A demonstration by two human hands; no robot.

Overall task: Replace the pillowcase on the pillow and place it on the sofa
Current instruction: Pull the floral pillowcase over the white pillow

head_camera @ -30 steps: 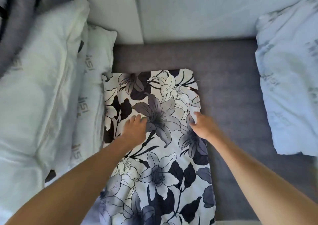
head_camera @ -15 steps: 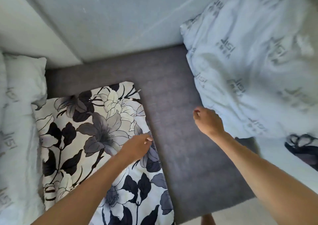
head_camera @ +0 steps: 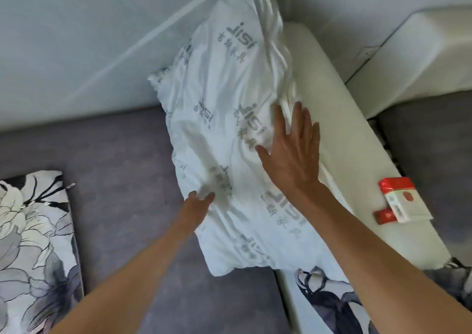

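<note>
A bare white pillow [head_camera: 229, 134] printed with grey lettering leans against the sofa's cream armrest [head_camera: 339, 139] and back cushion. My right hand [head_camera: 293, 152] lies flat on it with fingers spread. My left hand [head_camera: 198, 206] touches the pillow's lower left edge, fingers bent into the fabric; whether it grips is unclear. A pillow in a black-and-white floral case [head_camera: 33, 252] lies on the grey sofa seat [head_camera: 122, 180] at the far left, apart from both hands. More floral fabric [head_camera: 329, 300] lies at the bottom right, partly under my right forearm.
A red-and-white box [head_camera: 401, 201] sits on the armrest, right of my right forearm. A pale back cushion [head_camera: 76, 52] runs behind the seat. Another cream sofa piece [head_camera: 421, 60] and grey seat [head_camera: 434, 155] stand at the right.
The view swung right. Both hands left the floral pillow and moved right onto the bare white pillow. The floral pillow now lies at the far left.
</note>
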